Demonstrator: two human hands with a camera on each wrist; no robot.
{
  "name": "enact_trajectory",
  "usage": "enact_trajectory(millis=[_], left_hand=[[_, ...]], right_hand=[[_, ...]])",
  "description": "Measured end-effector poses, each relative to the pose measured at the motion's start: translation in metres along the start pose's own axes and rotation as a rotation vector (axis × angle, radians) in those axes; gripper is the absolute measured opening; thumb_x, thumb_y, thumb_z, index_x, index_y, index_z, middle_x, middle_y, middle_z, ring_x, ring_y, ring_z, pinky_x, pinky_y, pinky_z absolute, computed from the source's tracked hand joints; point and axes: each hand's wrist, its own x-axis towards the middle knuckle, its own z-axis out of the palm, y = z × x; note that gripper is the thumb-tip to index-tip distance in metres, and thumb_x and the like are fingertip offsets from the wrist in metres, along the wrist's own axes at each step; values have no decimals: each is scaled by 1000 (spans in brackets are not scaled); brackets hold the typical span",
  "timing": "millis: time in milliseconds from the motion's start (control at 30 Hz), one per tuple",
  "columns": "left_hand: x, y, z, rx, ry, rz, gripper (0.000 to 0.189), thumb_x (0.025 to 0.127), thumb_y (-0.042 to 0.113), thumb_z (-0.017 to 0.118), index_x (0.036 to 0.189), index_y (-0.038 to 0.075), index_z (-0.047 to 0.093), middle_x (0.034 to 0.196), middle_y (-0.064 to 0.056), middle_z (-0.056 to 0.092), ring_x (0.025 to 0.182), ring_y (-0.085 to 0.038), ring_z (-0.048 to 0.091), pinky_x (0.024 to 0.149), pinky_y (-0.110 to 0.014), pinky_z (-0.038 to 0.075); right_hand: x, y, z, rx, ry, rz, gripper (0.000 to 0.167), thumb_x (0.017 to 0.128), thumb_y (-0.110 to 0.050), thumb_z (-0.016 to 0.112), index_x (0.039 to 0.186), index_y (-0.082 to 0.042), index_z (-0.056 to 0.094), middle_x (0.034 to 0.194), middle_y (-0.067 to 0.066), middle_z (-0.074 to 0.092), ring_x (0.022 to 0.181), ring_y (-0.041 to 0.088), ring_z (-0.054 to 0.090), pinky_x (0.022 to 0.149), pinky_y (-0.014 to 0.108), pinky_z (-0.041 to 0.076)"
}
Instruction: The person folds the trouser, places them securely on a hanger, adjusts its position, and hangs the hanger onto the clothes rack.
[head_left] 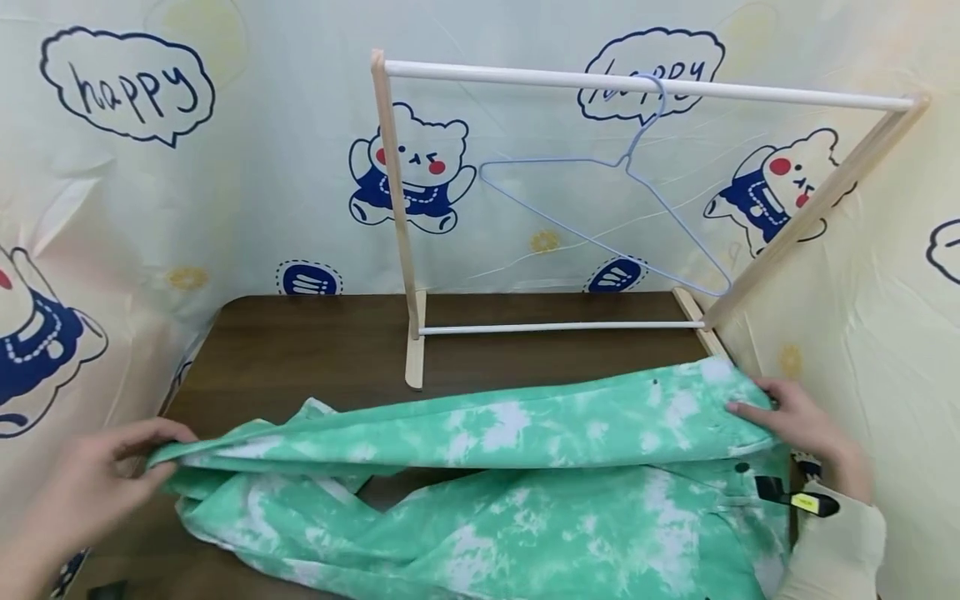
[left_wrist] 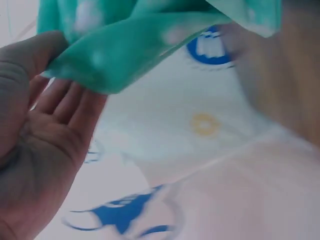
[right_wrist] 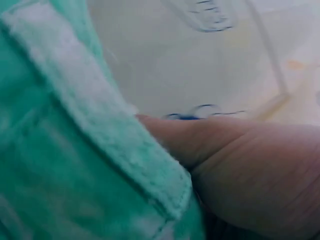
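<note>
Green-and-white tie-dye trousers spread across the front of the table, one leg lifted and stretched over the other. At the left, my left hand pinches the end of that upper leg between thumb and fingers. The left wrist view shows the green cloth sagging from this pinch. My right hand holds the right, waist end, its thumb lying on top of the fabric. Close up in the right wrist view, a stitched band crosses the trousers beside the hand; the right fingertips are hidden behind cloth.
Behind the trousers stands a wooden rack with a white top bar and a lower bar. A light-blue wire hanger hangs from the top bar. The brown table meets printed cloth walls at back and sides.
</note>
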Motion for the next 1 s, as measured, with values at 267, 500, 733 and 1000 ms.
enact_trajectory(millis=[267, 500, 733, 1000], left_hand=[[22, 16, -12, 164, 238, 72, 19, 74, -12, 67, 90, -5, 72, 89, 10, 68, 95, 30, 40, 83, 2, 34], [22, -20, 34, 134, -52, -105, 35, 77, -9, 79, 109, -1, 70, 96, -19, 72, 84, 6, 59, 64, -15, 47], [8, -37, 45, 99, -367, -376, 55, 101, 32, 65, 131, -12, 58, 122, -37, 63, 105, -56, 62, 78, -59, 55], [-16, -36, 35, 22, -197, -292, 21, 82, 10, 85, 97, 4, 72, 85, 5, 72, 74, -6, 64, 62, -19, 49]], right_hand=[[-8, 13, -29, -30, 257, 144, 29, 101, -21, 65, 110, 6, 62, 85, -4, 66, 69, 2, 55, 58, 20, 46], [-3, 48, -3, -192, 182, 203, 38, 100, -27, 66, 111, 9, 62, 97, 24, 67, 79, 18, 56, 62, 31, 45], [4, 59, 14, -134, 131, 180, 33, 99, -22, 68, 108, 10, 66, 93, 20, 69, 75, 0, 52, 62, 24, 46], [5, 58, 14, -146, 239, 190, 32, 97, -25, 69, 105, 6, 70, 99, 24, 70, 79, 5, 56, 65, 27, 45]])
